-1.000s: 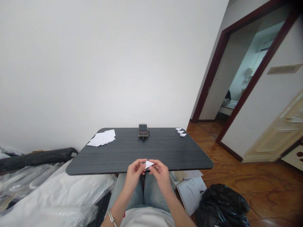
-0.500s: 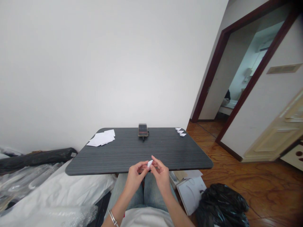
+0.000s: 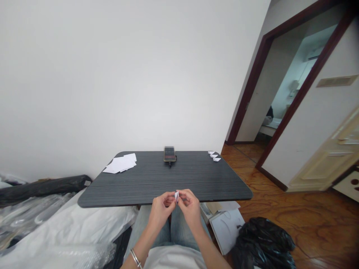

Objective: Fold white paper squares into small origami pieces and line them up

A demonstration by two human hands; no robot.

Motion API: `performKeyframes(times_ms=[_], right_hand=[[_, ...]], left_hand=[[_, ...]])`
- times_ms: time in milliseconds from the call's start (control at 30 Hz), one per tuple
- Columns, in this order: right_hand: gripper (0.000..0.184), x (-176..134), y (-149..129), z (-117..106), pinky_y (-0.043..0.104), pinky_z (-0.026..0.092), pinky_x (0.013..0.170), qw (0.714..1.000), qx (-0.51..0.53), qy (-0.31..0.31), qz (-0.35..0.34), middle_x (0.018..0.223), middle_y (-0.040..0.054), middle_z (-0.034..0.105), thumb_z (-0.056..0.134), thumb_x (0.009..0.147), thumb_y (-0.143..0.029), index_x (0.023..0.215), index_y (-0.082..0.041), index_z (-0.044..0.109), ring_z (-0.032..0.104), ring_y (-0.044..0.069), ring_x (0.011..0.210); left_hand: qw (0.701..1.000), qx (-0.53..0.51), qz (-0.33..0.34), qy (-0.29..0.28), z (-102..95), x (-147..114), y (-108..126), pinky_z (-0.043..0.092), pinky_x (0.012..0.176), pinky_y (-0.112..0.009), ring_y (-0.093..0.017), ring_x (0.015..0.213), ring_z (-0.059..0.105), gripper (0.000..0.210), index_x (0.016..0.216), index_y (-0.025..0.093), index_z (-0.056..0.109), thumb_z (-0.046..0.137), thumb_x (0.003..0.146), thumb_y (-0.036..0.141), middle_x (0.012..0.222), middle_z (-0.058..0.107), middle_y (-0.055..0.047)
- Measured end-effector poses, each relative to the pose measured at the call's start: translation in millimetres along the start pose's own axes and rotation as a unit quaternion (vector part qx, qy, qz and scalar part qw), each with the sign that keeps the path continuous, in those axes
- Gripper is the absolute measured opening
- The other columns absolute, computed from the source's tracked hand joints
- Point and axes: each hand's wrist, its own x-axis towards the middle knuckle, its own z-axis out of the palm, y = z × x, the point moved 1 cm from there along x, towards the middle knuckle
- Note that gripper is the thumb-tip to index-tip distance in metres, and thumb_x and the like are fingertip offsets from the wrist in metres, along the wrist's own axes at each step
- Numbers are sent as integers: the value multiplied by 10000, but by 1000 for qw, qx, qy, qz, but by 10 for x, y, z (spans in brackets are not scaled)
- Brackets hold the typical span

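Note:
A small folded piece of white paper (image 3: 176, 195) is pinched between my two hands at the near edge of the dark table (image 3: 157, 179). My left hand (image 3: 162, 206) is closed on its left side, thumb and fingertips together. From the right, my right hand (image 3: 190, 205) grips the same paper with thumb and forefinger. Its lower part is partly hidden by my fingertips. At the table's far right corner lie three small folded white papers (image 3: 214, 156) in a row. Flat white paper sheets (image 3: 120, 164) overlap in a loose pile at the left.
A phone-like device on a stand (image 3: 169, 154) is at the table's back middle, against the white wall. Plastic-wrapped goods (image 3: 70, 224) lie left below the table. A white paper bag (image 3: 226, 228) and black plastic bag (image 3: 262, 243) sit on the floor at right.
My right forefinger, raised before, has bent down onto the folded paper. The paper now stands more upright between my fingertips. Things on the table have not moved.

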Motion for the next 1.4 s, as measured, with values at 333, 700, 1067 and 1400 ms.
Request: performKeyframes(times_ms=[333, 700, 1067, 1400], right_hand=[[140, 0, -31, 7, 203, 472, 509, 1000, 24, 3, 13, 829, 48, 557, 546, 712, -139, 794, -180, 651, 558, 149, 685], [126, 24, -37, -7, 220, 432, 525, 991, 131, -17, 31, 740, 11, 539, 539, 728, -155, 685, -192, 652, 531, 125, 616], [115, 39, 2, -34, 229, 417, 552, 990, 136, -16, 28, 670, -4, 557, 539, 725, -156, 660, -187, 629, 516, 116, 569], [130, 29, -61, -27, 222, 431, 546, 995, 97, -11, 3, 696, 18, 563, 548, 724, -153, 633, -185, 634, 533, 141, 652]], left_hand=[[986, -158, -51, 5, -5, 43, -6, 454, 555, -221, -125, 540, 582, 221, 858, 112, 603, 594, 639, 143, 592, 648, -13], [952, -291, -92, -32, -59, 45, 8, 489, 646, -258, -141, 636, 619, 313, 936, 110, 602, 661, 644, 209, 697, 674, -46], [941, -316, -111, -45, -74, 17, -1, 492, 727, -290, -160, 710, 635, 325, 956, 121, 615, 662, 677, 281, 759, 689, -70], [954, -288, -83, -14, -47, 50, 33, 471, 582, -228, -127, 610, 601, 286, 805, 130, 589, 730, 581, 240, 661, 654, -21]])
